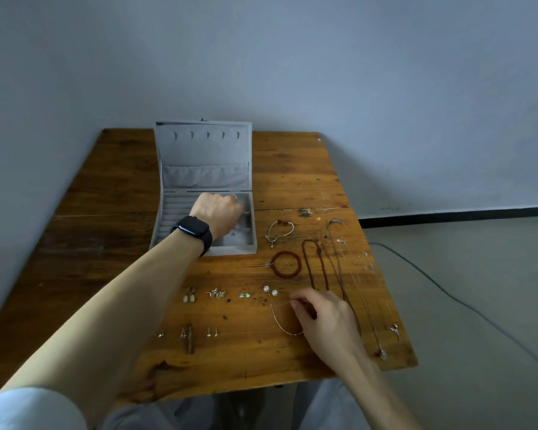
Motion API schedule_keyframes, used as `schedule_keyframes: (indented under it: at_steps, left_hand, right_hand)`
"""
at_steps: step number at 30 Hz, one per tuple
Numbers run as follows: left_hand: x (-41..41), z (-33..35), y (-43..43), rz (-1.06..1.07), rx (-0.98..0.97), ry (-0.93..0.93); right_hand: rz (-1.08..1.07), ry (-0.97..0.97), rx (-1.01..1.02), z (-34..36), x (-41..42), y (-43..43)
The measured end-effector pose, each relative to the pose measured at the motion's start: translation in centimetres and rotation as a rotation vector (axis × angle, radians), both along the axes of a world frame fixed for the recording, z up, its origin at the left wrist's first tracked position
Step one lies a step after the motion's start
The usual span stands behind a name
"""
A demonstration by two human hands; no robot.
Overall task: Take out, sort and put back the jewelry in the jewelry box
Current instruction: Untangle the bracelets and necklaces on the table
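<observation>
The left hand [218, 212] is inside the open grey jewelry box [199, 150], over its right compartments. Its fingers curl downward and are hidden, so I cannot tell if it holds anything. One small piece [233, 234] lies in the box near this hand. The right hand [326, 318] rests on the counter [292, 169], and its thumb and forefinger seem to pinch one end of a thin chain bracelet [281, 324]. Most of the jewelry is already laid out in rows on the counter. The main risk, I think, is that both hands work at once while the eyes can follow only one. If the right hand drags the chain, it can sweep the pearl earrings [270, 290] just beside it, and these may roll away. The chain can also catch on the dark bead necklace [316, 265] beside the hand and tangle with it. The fine silver necklaces [354, 274] lie near the counter's right edge, so a push from the wrist may send them to the floor. The left forearm crosses above the drop earrings [189, 297] and may scatter them if it drops low.
</observation>
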State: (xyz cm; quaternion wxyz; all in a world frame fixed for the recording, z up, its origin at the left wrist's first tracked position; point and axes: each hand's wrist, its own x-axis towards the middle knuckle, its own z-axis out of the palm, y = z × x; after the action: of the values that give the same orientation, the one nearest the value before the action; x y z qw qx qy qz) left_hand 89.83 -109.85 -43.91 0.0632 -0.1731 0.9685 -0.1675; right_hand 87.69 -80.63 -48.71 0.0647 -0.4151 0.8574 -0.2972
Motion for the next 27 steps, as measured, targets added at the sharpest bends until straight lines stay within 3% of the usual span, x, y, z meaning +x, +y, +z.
schedule_keyframes:
  at_steps: [9,16,22,27]
  left_hand:
    - [1.7,2.8,-0.2,0.190,0.373,0.342]
    - [3.4,5.7,1.4,0.179,0.637,0.493]
    - [5.5,7.7,4.5,0.075,0.868,0.514]
    - [7.6,8.7,7.9,0.007,1.189,0.446]
  right_hand:
    - [0.018,0.004,0.006,0.1,-0.5,-0.9]
    - [-0.027,-0.004,-0.060,0.3,-0.2,-0.6]
    - [-0.143,-0.333,-0.298,2.1,0.8,0.4]
    - [-0.078,-0.585,-0.400,5.2,2.2,-0.3]
